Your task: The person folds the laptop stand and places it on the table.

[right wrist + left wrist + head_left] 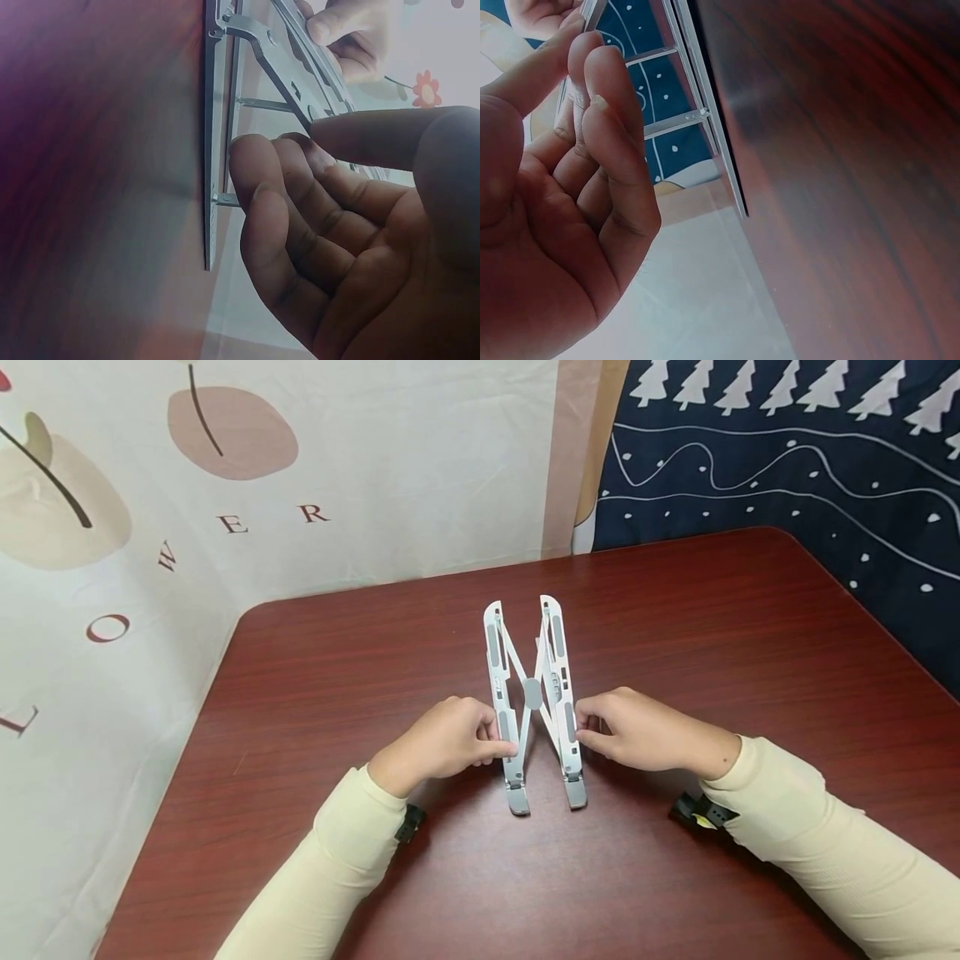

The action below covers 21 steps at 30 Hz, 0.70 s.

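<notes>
A silver folding laptop stand (532,693) stands on the table, its two long rails joined by crossing bars at a grey oval hub. My left hand (453,739) pinches the near part of its left rail, thumb on top and fingers curled below. On the other side my right hand (633,727) holds the edge of the right rail between thumb and fingers. In the right wrist view the right hand (337,232) is close, with the stand's support leg (270,64) beyond the fingertips. The left wrist view has the left hand (570,195) beside the stand's base bars (676,124).
The stand rests on a dark red wood-grain table (337,652). Behind the table hang a white printed cloth (420,460) and a navy cloth (750,468) with white trees. Dark wrist devices, such as the black one (701,812) at the right sleeve, sit under both cuffs.
</notes>
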### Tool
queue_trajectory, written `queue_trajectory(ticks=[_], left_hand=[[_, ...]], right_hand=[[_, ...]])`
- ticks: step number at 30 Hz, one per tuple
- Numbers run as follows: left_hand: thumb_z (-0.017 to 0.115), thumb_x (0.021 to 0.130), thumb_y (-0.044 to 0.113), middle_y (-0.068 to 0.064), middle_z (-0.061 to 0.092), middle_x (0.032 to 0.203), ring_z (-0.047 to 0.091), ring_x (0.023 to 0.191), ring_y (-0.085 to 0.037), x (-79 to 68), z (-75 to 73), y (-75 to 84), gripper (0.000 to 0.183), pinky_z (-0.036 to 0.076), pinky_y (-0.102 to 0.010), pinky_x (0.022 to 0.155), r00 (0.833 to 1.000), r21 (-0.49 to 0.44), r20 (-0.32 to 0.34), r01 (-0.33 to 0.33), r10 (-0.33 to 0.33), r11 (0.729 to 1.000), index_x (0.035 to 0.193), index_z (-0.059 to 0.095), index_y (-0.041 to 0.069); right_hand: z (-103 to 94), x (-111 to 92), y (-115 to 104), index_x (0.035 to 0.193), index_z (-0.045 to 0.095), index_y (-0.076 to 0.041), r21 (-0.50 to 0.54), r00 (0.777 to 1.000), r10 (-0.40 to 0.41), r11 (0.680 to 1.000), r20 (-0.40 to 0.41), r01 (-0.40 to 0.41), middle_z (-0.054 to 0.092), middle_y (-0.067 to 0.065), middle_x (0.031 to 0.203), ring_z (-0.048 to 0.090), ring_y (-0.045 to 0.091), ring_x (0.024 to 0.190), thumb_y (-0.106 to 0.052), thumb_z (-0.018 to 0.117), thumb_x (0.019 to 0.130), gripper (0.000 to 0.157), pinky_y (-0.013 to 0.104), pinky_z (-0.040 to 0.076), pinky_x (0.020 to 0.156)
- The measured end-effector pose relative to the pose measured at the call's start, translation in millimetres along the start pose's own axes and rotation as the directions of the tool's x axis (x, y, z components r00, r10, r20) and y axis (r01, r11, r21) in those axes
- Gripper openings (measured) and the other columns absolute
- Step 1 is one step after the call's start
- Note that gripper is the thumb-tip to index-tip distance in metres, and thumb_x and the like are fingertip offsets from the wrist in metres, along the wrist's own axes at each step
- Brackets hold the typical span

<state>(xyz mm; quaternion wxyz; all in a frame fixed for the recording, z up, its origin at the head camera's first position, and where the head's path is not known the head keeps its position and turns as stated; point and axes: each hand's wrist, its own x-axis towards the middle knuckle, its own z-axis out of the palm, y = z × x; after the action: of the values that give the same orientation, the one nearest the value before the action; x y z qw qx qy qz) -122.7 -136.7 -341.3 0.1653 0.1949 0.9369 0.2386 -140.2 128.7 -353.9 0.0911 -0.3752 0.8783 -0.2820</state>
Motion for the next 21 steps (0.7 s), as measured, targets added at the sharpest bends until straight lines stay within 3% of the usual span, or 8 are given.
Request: queue_trajectory(ticks=[21], left_hand=[[0.078,0.085,0.041,0.012,0.057,0.050,0.054,0.046,-0.004,0.3,1.7,1.0,0.035,0.044,-0.025,0.056,1.000,0.015,-0.016,-0.012,0.012,1.000,0.063,0.061,0.020]], right_hand=[[3.4,0.3,-2.4,0.078,0.060,-0.014,0.052,1.000,0.018,0.998,0.024,-0.020,0.054,-0.011,0.059,0.053,-0.001,0.052,-0.010,0.066,0.094,0.018,0.022,0.045,0.054]])
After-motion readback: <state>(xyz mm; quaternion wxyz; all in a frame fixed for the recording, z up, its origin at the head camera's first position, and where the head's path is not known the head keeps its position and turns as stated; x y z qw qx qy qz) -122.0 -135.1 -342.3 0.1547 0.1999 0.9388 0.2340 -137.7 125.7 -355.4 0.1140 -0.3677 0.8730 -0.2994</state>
